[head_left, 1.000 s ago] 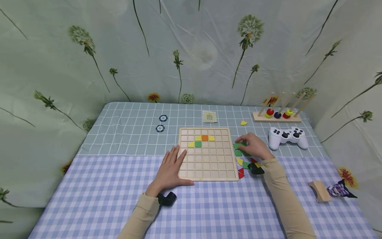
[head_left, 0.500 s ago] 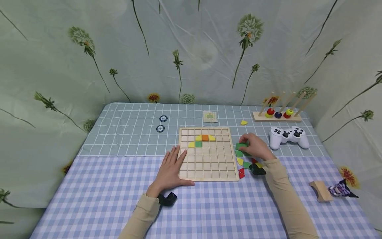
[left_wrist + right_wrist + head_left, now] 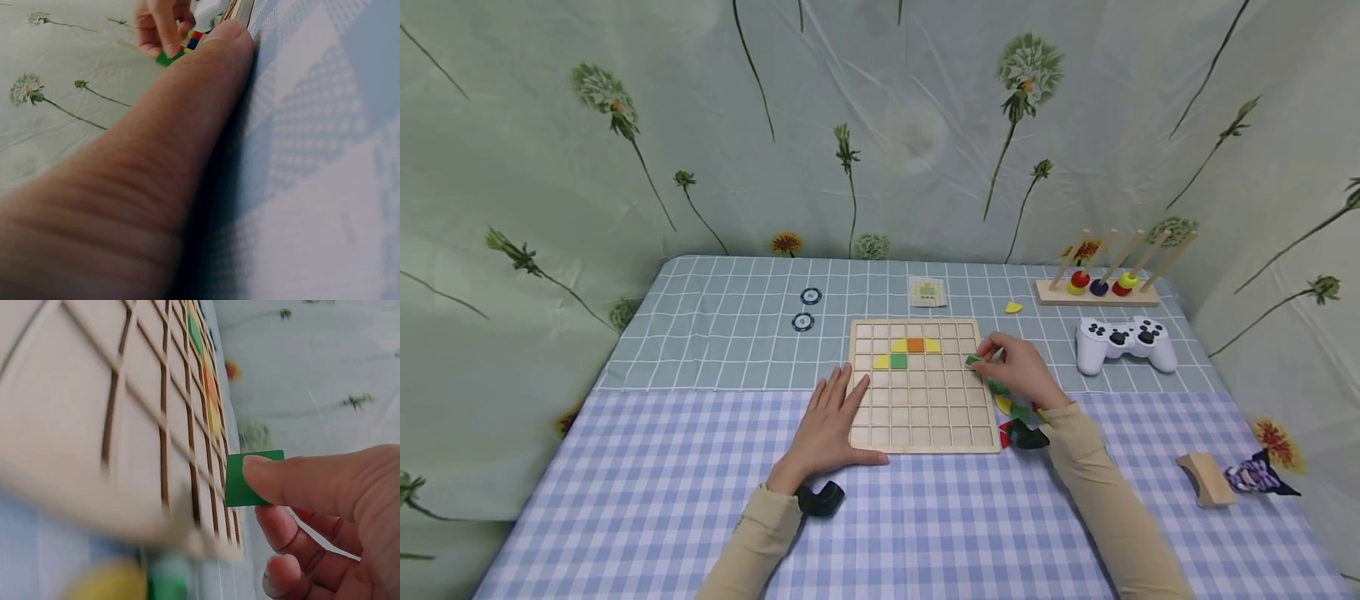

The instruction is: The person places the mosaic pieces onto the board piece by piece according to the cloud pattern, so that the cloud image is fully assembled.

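Note:
A green square tile (image 3: 240,487) is pinched between thumb and fingers of my right hand (image 3: 1018,369), over the right edge of a wooden grid board (image 3: 928,417). My left hand (image 3: 827,425) rests with straight, spread fingers along the board's left edge, its thumb at the front left corner. On the board lie an orange square (image 3: 915,345), a green square (image 3: 898,361) and several yellow quarter-round tiles (image 3: 881,362). Beside the board, partly hidden under my right hand, lie loose tiles: a yellow one (image 3: 1003,404), green ones (image 3: 1020,412) and red ones (image 3: 1004,435).
Behind the board lies a pattern card (image 3: 927,292), with two round chips (image 3: 802,322) to its left. A yellow tile (image 3: 1013,307), a wooden peg stand (image 3: 1097,292) and a white game controller (image 3: 1125,344) sit at the right. A wooden arch block (image 3: 1206,481) lies farther right.
My right hand has lifted a green square tile from the loose tiles and moved left with it to the board's right edge. The left hand stays in place.

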### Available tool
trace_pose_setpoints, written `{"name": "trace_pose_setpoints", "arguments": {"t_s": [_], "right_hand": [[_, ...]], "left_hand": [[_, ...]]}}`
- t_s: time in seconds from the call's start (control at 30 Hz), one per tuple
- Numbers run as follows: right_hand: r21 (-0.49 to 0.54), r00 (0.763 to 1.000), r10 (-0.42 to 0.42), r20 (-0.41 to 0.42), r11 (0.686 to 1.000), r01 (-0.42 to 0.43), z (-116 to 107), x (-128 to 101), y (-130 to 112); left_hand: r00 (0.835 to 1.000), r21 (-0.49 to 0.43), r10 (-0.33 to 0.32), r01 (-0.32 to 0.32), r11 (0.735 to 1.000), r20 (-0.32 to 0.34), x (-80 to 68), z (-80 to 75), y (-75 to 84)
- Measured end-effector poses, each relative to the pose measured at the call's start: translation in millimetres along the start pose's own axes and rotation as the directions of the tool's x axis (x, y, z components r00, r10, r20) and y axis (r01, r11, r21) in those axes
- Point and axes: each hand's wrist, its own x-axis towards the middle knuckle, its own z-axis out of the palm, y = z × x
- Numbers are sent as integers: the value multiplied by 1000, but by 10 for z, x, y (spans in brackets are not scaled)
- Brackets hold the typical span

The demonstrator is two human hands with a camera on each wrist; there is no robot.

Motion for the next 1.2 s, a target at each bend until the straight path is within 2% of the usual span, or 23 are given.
{"name": "trace_pose_setpoints", "arguments": {"t_s": [0.27,0.4,0.63,0.9,1.07,1.2], "right_hand": [[90,997,-55,-49,994,59,376,123,-261],[100,996,-62,-58,993,68,513,182,-343],[60,999,-46,-12,997,47,613,258,-433],[-36,996,-74,-57,997,72,655,301,-479],[-123,995,-68,-73,991,59,687,317,-490],[-133,996,-62,-59,990,53,678,303,-474]], "left_hand": [[1000,-5,4,-4,1000,-7,-10,-4,6],[1000,-6,7,-7,1000,-11,-14,-2,11],[1000,-8,-4,3,1000,-4,-17,-6,8],[999,-10,15,-15,1000,-38,-16,-11,-4],[1000,-11,-4,3,1000,-5,-14,-9,-11],[1000,-9,-19,19,1000,18,-7,-6,-9]]}}
